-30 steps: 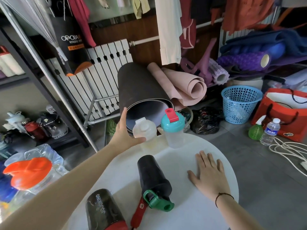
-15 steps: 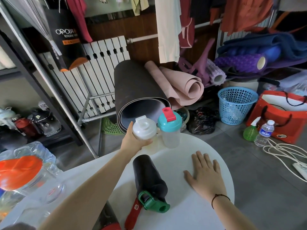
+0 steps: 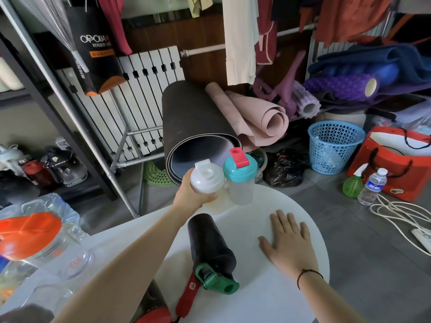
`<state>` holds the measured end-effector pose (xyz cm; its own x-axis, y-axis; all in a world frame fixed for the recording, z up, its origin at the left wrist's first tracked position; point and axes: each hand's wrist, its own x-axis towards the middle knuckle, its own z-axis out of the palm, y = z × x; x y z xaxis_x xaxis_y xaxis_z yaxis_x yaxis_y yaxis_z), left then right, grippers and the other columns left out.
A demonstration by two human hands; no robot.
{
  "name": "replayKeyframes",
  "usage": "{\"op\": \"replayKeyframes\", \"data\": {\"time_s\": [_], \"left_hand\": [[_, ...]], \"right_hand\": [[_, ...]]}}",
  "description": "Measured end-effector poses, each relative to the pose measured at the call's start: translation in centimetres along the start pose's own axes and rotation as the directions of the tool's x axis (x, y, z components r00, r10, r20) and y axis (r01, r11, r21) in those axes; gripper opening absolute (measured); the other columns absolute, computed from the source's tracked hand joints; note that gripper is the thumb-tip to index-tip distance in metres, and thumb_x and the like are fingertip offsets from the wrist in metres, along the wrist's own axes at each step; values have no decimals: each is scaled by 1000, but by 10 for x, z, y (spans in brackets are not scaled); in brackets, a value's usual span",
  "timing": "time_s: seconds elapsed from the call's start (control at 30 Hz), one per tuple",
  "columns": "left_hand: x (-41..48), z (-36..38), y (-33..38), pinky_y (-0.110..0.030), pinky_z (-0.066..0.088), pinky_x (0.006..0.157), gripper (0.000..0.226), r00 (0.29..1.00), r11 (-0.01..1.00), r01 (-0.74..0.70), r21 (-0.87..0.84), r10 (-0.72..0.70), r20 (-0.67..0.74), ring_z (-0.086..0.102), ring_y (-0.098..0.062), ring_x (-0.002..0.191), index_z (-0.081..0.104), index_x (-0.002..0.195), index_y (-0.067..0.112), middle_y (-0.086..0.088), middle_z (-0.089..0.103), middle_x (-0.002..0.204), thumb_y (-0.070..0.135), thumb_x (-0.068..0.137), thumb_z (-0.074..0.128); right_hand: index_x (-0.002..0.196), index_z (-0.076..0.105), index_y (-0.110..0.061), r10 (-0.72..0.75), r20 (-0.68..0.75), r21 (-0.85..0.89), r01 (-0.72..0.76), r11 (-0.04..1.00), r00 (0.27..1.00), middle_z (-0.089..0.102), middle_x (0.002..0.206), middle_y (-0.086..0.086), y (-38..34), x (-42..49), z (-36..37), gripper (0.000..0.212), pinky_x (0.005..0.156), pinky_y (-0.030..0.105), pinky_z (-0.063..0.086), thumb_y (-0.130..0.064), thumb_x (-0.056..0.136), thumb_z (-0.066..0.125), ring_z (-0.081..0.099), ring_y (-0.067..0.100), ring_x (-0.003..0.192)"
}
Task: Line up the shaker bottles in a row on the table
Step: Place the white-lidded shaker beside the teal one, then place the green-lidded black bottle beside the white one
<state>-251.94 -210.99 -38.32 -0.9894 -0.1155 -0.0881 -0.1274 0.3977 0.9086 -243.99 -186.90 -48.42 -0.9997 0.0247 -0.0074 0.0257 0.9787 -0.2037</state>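
Note:
My left hand (image 3: 190, 194) grips a clear shaker bottle with a white lid (image 3: 206, 180) at the far edge of the round white table (image 3: 251, 231). The bottle is upright and touches a clear shaker with a teal lid and red cap (image 3: 240, 177) on its right. A black shaker with a green lid (image 3: 211, 249) lies on its side in the middle of the table, its red strap trailing toward me. My right hand (image 3: 290, 243) rests flat on the table with fingers spread. Part of another bottle with a red lid (image 3: 152, 317) shows at the bottom edge.
A clear container with an orange lid (image 3: 28, 234) stands at the left on plastic packaging. Rolled mats (image 3: 210, 127), a blue basket (image 3: 334, 145), a red bag, a spray bottle and a water bottle (image 3: 372, 186) sit on the floor beyond the table. A metal rack leg slants at the left.
My left hand closed around the white-lidded shaker and raised it a little beside the teal-lidded one. My right hand stayed flat on the table. The camera shifted slightly.

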Motion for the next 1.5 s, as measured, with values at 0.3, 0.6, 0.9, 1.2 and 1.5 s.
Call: {"op": "replayKeyframes", "data": {"time_s": [0.3, 0.6, 0.9, 1.2, 1.5], "left_hand": [[-35, -29, -6, -37, 43, 111, 86, 982, 983, 170, -66, -175, -75, 51, -27, 134, 19, 168, 13, -5, 47, 156, -4, 98, 66], [-103, -45, -45, -38, 19, 137, 99, 830, 380, -539, 752, 89, 550, 18, -18, 161, 26, 166, 41, 7, 19, 175, -8, 86, 60], [-83, -20, -74, -30, 71, 82, 110, 694, 161, -691, 705, 421, 584, 68, -26, 133, 45, 144, 39, 9, 47, 149, 27, 51, 103], [-76, -61, -67, -33, 60, 105, 80, 728, 473, -683, 557, 500, 469, 53, -16, 138, 46, 145, 30, 12, 53, 149, 27, 77, 90], [-67, -93, -39, -26, 40, 99, 109, 999, 954, -4, 299, 16, -36, 56, -17, 120, 37, 155, 15, 5, 56, 127, 7, 67, 101]], "right_hand": [[152, 13, -22, -11, -11, 9, 11, 1000, 1000, 8, 162, -3, 1, -1, -1, 89, 119, 45, 5, -67, 75, 4, 3, 22, 148], [149, 19, -24, -7, -22, 61, 8, 998, 1000, 12, 161, -3, -2, -5, -7, 72, 119, 44, 7, -61, 88, 31, 7, 21, 148], [151, 16, -24, 6, -22, 60, -5, 998, 1000, 10, 161, -4, 0, -2, -5, 88, 119, 43, 8, -68, 75, 7, 6, 20, 148], [150, 21, -23, 4, -38, 93, 0, 996, 999, 15, 161, -3, 1, 0, -4, 73, 119, 44, 8, -60, 88, 30, 8, 21, 148], [151, 17, -24, 15, -37, 88, -12, 996, 999, 11, 161, -6, -1, -1, -3, 71, 120, 42, 6, -57, 90, 32, 5, 18, 148]]}}
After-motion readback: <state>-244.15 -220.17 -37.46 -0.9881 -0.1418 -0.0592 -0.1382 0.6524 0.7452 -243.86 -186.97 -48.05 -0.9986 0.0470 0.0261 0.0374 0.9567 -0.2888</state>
